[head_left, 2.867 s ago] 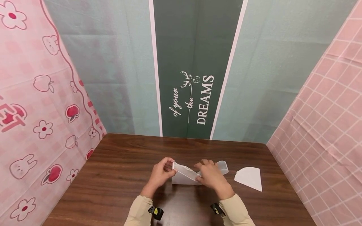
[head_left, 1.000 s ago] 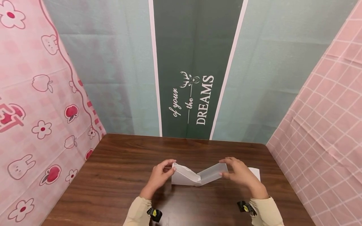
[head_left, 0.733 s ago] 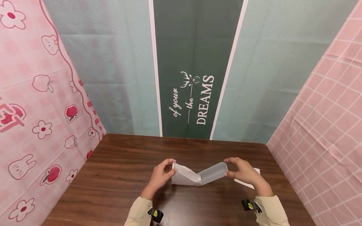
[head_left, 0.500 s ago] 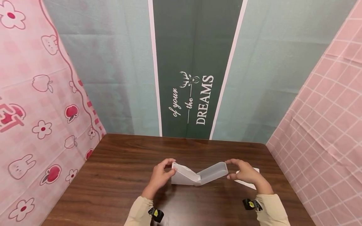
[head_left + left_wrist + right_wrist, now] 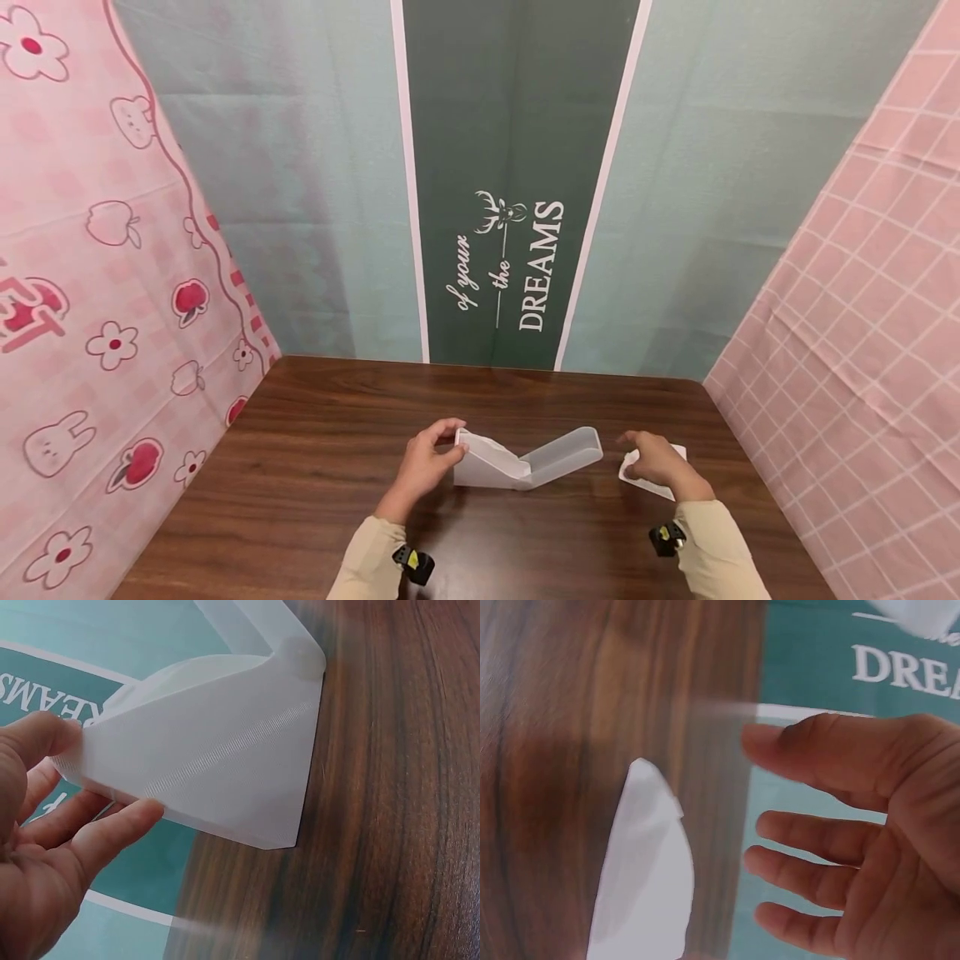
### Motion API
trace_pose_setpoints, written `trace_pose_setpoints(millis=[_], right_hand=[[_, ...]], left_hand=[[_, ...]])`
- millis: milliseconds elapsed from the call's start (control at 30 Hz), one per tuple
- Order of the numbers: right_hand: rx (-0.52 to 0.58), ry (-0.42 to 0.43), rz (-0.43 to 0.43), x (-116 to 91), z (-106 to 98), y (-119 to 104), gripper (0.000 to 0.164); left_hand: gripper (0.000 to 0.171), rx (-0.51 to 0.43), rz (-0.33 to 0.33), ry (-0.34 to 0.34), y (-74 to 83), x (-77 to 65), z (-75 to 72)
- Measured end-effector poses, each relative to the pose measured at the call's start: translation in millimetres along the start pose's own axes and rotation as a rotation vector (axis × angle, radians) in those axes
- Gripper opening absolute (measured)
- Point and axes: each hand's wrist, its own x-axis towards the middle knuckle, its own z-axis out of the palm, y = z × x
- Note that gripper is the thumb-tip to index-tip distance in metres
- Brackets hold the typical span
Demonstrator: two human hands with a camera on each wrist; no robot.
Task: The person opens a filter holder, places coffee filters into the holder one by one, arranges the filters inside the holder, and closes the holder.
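From the right wrist: right hand (image 5: 911, 840) with thumb and fingers parted, a wide gap between them and nothing in hold. Just apart from the fingertips, a white sheet (image 5: 649, 877) with one curved edge, against the dark wood of the table (image 5: 547, 690). At a corner of this view, a blurred white shape, too cropped to name.

From the left wrist: left hand (image 5: 45, 870) at the left end of the box (image 5: 225, 757), thumb and fingers pinching that end with only its thickness between. Across the white near side of the box, a slanting ribbed band; at the right end, a round hinge (image 5: 300, 658) with the lid (image 5: 281, 622) swung back.

From the head: box on the middle of the table, left end within the left grip, lid sloping up to the right. Farther right, sheet flat on the table beneath the right hand and partly covered; contact between the two impossible to tell. Beige sleeves (image 5: 367, 554) at the near edge, black straps (image 5: 414, 567) on both wrists. Beyond the far edge, a green curtain (image 5: 517, 117) with white lettering.
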Motion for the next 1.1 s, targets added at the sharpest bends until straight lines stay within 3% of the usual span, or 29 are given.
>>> trace_pose_setpoints(millis=[233,767,1100], right_hand=[[-0.091,0.018,0.000,6.8,5.2,15.2,0.034],[-0.202,0.021,0.035,14.4,16.9,46.3,0.035],[-0.260,0.008,0.063,14.2,25.7,59.7,0.047]], left_hand=[[0.028,0.026,-0.023,0.001,-0.3,-0.5,1.3],[0.028,0.021,0.017,0.039,-2.4,-3.7,5.2],[0.030,0.013,0.020,0.037,-2.8,-2.7,4.3]])
